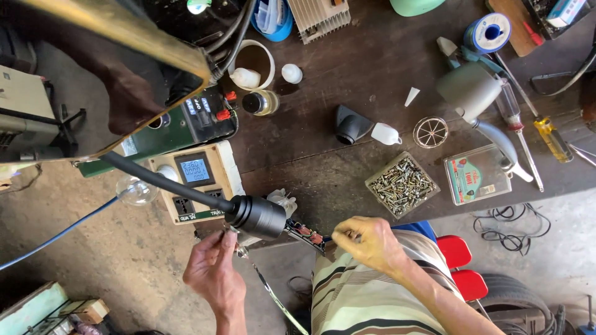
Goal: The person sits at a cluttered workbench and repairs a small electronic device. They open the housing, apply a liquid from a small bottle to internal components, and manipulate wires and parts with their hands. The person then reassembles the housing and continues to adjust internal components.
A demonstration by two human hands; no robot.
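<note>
Two bare hands at work low in the view, over the near edge of a dark wooden workbench [347, 68]. Left hand [213, 271] at about seven o'clock from centre, fingers curled and pinched together near the black cylindrical lamp head [257, 216], apparently gripping a thin metal tool [267, 288] trailing down toward six o'clock; exact grip partly hidden by the lamp head. Right hand [367, 242] just past six o'clock, thumb and fingertips closed on the end of a small circuit board [306, 234] bearing reddish parts, held between both hands at the bench edge. Just at nine o'clock of the lamp head, a cream power box [197, 180] with a lit digital meter and sockets, touching a clear glass bulb [135, 190] on its nine-o'clock side. At three o'clock of the board, well apart, an open square box of screws [401, 185]; beyond that, a flat clear plastic case [477, 175]. Near centre, a black nozzle [351, 124] beside a small white cap [386, 133] and a round wire grille [430, 132]. Toward two o'clock, a grey hair-dryer body [470, 90], a yellow-handled screwdriver [551, 138] and a blue spool of solder [488, 32]. At eleven o'clock, a small glass bottle [261, 102] close to a white round tub [254, 62].
</note>
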